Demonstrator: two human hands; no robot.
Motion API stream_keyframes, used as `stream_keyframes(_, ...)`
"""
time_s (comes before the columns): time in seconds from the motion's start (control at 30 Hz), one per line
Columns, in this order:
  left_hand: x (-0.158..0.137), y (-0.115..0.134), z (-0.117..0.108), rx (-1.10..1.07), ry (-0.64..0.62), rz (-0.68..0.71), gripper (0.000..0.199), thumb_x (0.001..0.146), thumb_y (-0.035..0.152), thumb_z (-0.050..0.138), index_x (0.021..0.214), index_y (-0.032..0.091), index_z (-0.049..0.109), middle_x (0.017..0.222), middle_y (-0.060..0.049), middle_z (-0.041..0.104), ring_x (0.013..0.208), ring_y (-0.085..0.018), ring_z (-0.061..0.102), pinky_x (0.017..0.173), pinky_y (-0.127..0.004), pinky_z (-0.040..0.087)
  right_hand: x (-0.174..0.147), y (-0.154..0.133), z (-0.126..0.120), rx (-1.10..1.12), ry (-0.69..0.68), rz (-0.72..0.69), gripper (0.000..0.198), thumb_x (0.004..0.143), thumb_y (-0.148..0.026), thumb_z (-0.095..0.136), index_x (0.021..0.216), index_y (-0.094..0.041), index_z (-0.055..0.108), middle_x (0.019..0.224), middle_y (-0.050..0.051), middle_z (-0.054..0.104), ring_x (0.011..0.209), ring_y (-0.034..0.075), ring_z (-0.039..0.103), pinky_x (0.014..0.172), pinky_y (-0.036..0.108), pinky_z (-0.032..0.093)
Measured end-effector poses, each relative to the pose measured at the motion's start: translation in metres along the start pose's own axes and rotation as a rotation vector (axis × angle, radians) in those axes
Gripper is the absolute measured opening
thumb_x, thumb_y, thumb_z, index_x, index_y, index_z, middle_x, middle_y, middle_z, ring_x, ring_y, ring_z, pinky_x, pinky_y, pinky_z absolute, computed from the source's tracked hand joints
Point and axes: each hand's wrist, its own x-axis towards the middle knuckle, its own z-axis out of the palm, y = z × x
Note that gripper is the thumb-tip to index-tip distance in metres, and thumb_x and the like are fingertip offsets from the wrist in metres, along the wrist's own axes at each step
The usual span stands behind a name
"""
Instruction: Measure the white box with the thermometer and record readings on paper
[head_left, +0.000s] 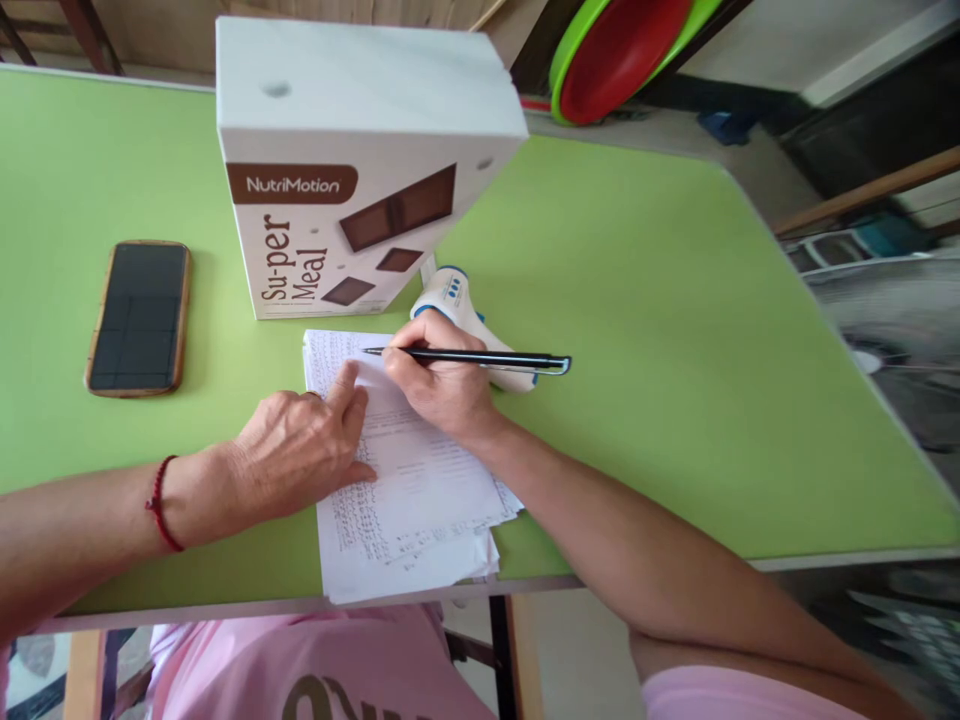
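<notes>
A black pen [495,357] is gripped in my right hand [446,385], its tip at the upper part of some written sheets of paper [420,480]. My left hand [300,445] lies on the left side of these sheets, fingers stretched out and the index fingertip close to the pen tip. A red cord bracelet [156,505] circles my left wrist. Just behind my right hand, a white and blue thermometer-like device [452,290] lies on the table, partly hidden by the hand and pen.
A tall white NutriMotion box [367,80] stands beyond the papers on the green table [675,400]. To the left lies a dark-screened phone [140,315] in a brown case. Red and green basins [622,60] lean past the far edge.
</notes>
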Motion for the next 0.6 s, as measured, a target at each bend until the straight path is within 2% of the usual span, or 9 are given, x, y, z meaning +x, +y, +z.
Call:
stream_keyframes(0.23, 0.0001, 0.0002, -0.0007, -0.006, -0.004, 0.002, 0.067, 0.096, 0.058, 0.054, 0.135, 0.004, 0.054, 0.156, -0.032, 0.034, 0.069, -0.027, 0.074, 0.052, -0.039, 0.06, -0.0004, 0.0004, 0.0009, 0.012, 0.024, -0.04, 0.018, 0.08, -0.018, 0.054, 0.068, -0.025, 0.044, 0.055, -0.006, 0.051, 0.052, 0.011, 0.046, 0.053, 0.028, 0.037)
stream_keyframes(0.43, 0.0008, -0.0005, 0.0006, -0.004, 0.004, 0.001, 0.065, 0.096, 0.058, 0.054, 0.133, 0.004, 0.056, 0.156, -0.032, 0.034, 0.068, -0.027, 0.074, 0.051, -0.039, 0.059, -0.0008, 0.0002, 0.001, 0.037, 0.046, -0.009, 0.017, 0.081, -0.021, 0.056, 0.068, -0.024, 0.046, 0.056, -0.006, 0.052, 0.052, 0.011, 0.047, 0.053, 0.028, 0.038)
stream_keyframes(0.6, 0.0011, -0.0013, 0.0028, -0.004, 0.015, 0.004, 0.065, 0.096, 0.057, 0.055, 0.134, 0.004, 0.055, 0.155, -0.032, 0.036, 0.068, -0.027, 0.074, 0.051, -0.039, 0.059, -0.0002, -0.0008, 0.0005, 0.04, 0.006, 0.01, 0.018, 0.082, -0.021, 0.057, 0.068, -0.025, 0.047, 0.057, -0.006, 0.052, 0.054, 0.012, 0.047, 0.055, 0.028, 0.039)
